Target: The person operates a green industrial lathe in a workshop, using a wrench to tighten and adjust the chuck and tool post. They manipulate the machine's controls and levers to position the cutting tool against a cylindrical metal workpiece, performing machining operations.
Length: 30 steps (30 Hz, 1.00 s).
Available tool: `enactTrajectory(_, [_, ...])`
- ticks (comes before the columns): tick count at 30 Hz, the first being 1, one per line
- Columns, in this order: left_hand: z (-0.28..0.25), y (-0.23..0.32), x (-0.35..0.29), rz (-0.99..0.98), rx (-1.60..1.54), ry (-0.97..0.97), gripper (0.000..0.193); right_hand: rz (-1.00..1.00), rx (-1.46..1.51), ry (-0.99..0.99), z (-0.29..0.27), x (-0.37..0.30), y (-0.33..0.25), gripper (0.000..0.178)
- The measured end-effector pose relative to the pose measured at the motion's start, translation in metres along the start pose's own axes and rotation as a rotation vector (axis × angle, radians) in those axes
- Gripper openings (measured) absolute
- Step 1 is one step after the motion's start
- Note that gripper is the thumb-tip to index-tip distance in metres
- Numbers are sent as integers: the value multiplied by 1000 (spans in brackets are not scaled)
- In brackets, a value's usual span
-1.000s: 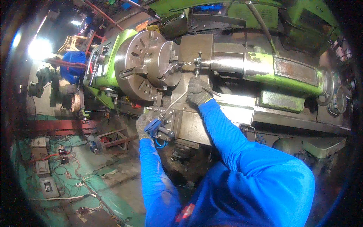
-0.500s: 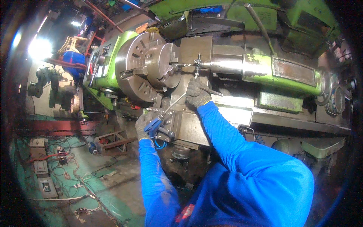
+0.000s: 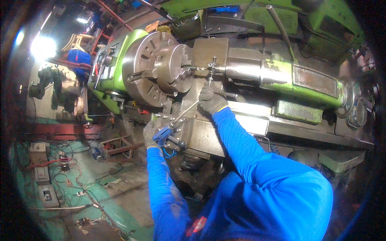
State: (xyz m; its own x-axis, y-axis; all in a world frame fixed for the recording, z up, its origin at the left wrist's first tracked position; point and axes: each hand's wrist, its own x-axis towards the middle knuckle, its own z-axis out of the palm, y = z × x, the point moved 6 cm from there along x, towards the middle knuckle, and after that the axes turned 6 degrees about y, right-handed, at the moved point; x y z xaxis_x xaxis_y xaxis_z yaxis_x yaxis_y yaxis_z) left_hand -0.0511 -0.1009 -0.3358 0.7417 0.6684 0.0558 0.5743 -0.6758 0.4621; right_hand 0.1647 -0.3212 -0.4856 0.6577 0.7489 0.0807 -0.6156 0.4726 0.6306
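Note:
My left hand [image 3: 151, 134], in a grey knit glove, is wrapped round a blue air blow gun [image 3: 162, 135]. Its long thin metal nozzle [image 3: 187, 109] slants up to the right, ending beside my right hand. The gloved right hand [image 3: 212, 99] is closed round a short metal rod [image 3: 210, 80] that runs up to a clamp-like fitting [image 3: 212, 65] next to the drill bit [image 3: 200, 68]. A dark bar juts out to the right from under those fingers. The bit points left into the jaws of the lathe chuck [image 3: 173, 66]. The rod's lower end is hidden in my glove.
Right of the bit lie the steel quill [image 3: 243, 66] and green tailstock [image 3: 281, 72], with a handwheel [image 3: 354, 102] at its end. A lever with a ball knob [image 3: 181, 143] stands beside the blow gun. Cables and electrical boxes [image 3: 47, 195] lie on the green floor at left.
Both hands keep their grips and have hardly moved. The view has shifted slightly; the chuck and bit look unchanged.

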Motion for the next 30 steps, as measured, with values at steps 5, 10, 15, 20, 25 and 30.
enactTrajectory(5, [-7,2,-14,-214,-255,9,46,-51,-6,111,64,-19,47,28])
enactTrajectory(10, [-6,13,-10,-53,-59,-27,45,-173,-119,374,57,-14,33,27])
enactTrajectory(15, [-4,12,-8,-65,-58,-35,40,-314,-284,542,61,-14,30,26])
enactTrajectory(20, [5,-12,1,113,26,-27,43,-265,17,311,75,-18,55,24])
enactTrajectory(25, [9,-6,-2,140,-1,-3,30,-114,52,92,72,-14,50,23])
enactTrajectory(30, [11,-18,-1,143,110,-48,34,-77,-197,25,64,-26,45,20])
